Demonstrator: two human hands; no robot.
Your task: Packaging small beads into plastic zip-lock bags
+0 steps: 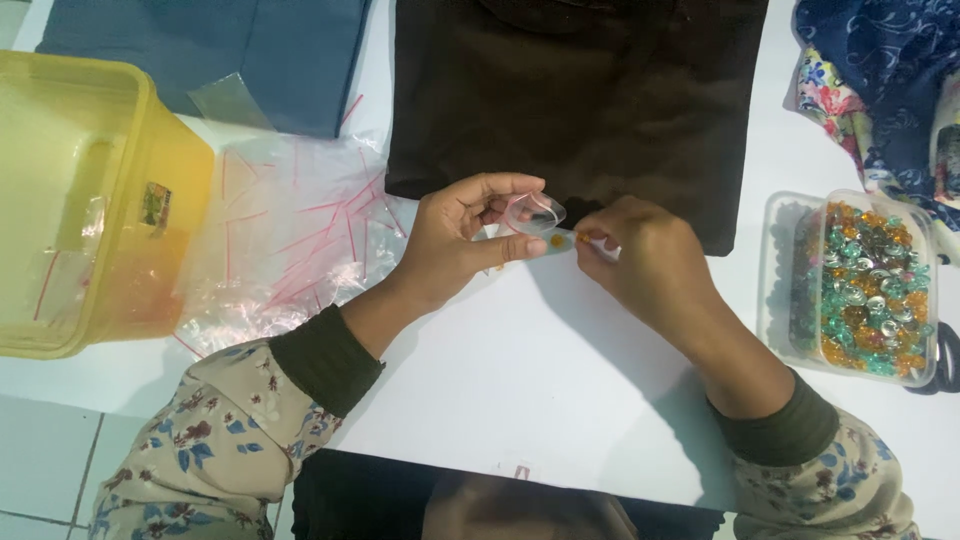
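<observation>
My left hand (462, 240) holds a small clear plastic bag (533, 213) open between thumb and fingers, above the white table (560, 370). An orange bead (557, 240) shows at the bag's lower edge. My right hand (640, 255) pinches the bag's other side at its fingertips, touching the bag next to the bead. Both hands meet in the middle of the view, just in front of a dark brown folded cloth (590, 90).
A yellow plastic tub (150, 140) stands at the left. Beside it lies a heap of small clear bags with red strips (290, 230). A clear box of orange and teal beads (870, 285) sits at the right. Blue cloth (250, 50) and patterned fabric (880, 70) lie at the back.
</observation>
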